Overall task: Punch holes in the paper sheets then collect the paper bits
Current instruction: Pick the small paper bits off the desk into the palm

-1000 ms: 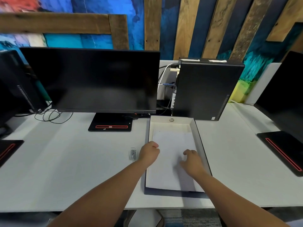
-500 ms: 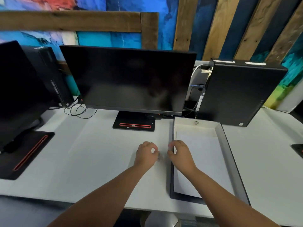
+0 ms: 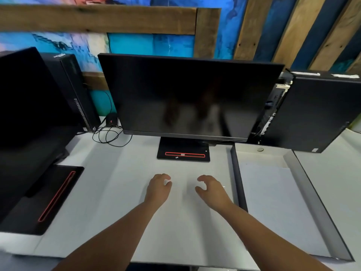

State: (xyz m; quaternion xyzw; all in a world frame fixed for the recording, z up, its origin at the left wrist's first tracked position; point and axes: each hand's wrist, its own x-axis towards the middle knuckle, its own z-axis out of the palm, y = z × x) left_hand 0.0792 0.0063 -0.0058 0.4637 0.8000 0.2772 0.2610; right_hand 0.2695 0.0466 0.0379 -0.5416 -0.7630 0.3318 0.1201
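Note:
A white paper sheet (image 3: 181,222) lies flat on the white table in front of the monitor, hard to tell from the tabletop. My left hand (image 3: 158,189) rests on its far left part, fingers curled, with a bit of white paper pinched at the fingertips. My right hand (image 3: 210,190) hovers over the sheet's far right part, fingers bent like a claw and apart, holding nothing. A small shiny bit of the hole punch (image 3: 223,186) peeks out just right of that hand. More paper sheets (image 3: 273,208) lie in a shallow dark box (image 3: 238,184) to the right.
A black monitor (image 3: 187,94) on its stand (image 3: 183,151) faces me. A computer tower (image 3: 316,112) stands behind the box, with another monitor (image 3: 23,106) and its base (image 3: 45,198) at the left. Loose cables (image 3: 109,135) lie at the back.
My hands left the box and moved left onto the table, came together by the hole punch, then spread apart over a sheet. The view swung left.

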